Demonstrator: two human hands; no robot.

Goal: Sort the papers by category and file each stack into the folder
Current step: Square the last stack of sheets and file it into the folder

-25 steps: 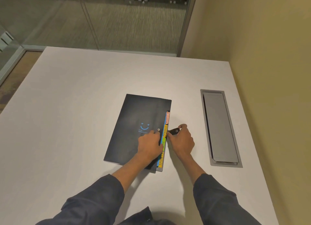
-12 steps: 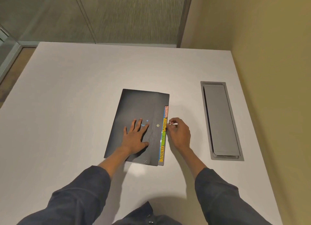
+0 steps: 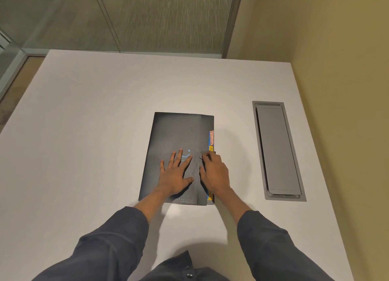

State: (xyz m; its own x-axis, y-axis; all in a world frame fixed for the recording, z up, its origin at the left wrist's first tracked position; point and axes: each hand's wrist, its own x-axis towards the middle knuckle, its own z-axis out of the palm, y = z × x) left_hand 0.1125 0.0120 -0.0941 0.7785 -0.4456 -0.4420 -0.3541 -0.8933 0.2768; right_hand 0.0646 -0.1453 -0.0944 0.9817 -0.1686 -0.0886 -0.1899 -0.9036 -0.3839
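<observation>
A white table (image 3: 94, 133) fills most of the view, with a glass wall (image 3: 126, 17) beyond its far edge and a yellow wall (image 3: 336, 38) along its right side. A grey hatch (image 3: 277, 150) is set flush into the table, to the right of the folder and well apart from it.

The black folder (image 3: 176, 133) lies flat on the table near its middle, closed, with its long side running away from the person. A flap is folded over the folder's right side. A blue smile mark (image 3: 187, 154) is printed on the folder's cover. Coloured tabs (image 3: 211, 139) stick out along the folder's right edge; the lettering cannot be read fully.

Two arms in dark sleeves (image 3: 109, 242) reach toward the folder from the near edge. The left hand (image 3: 175, 173) is laid flat on the folder's cover, palm down, fingers spread, gripping nothing. The right hand (image 3: 214, 171) is pressed onto the folder's flap at the right edge, fingers curled downward over a small round fastener (image 3: 201, 155). Whether anything is pinched there cannot be told.
</observation>
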